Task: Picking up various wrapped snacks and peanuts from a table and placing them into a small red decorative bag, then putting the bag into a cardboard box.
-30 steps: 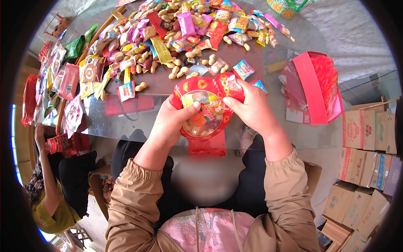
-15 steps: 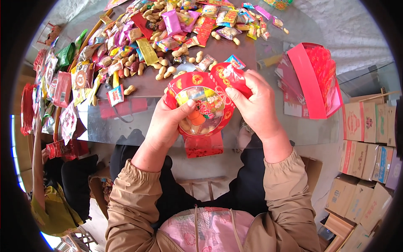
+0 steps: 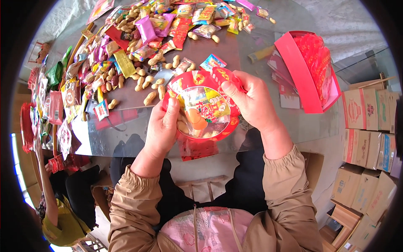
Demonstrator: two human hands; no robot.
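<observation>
Between my two hands hangs a red gift bag [image 3: 205,111] with a round clear window, held over the near edge of the glass table. Through its window show wrapped sweets and peanuts. My left hand [image 3: 161,128] grips the bag's left side, thumb on the front. At the upper right, my right hand [image 3: 254,98] pinches the red top edge between thumb and bent fingers; the other fingers are partly hidden. Just beyond the bag lie a blue-and-red sweet packet [image 3: 213,62] and loose peanuts [image 3: 150,98].
A heap of wrapped sweets and peanuts [image 3: 126,63] covers the table's far left. On the right stands an open red box [image 3: 296,75] of red bags, beside flat red cards [image 3: 283,80]. Cardboard boxes [image 3: 357,147] are stacked at right. Another person's arm [image 3: 50,201] is at lower left.
The bag's top, bunched and raised at the right before, now sits lower and closer against the bag. The heap and red box have shifted left in the picture as the view turned slightly.
</observation>
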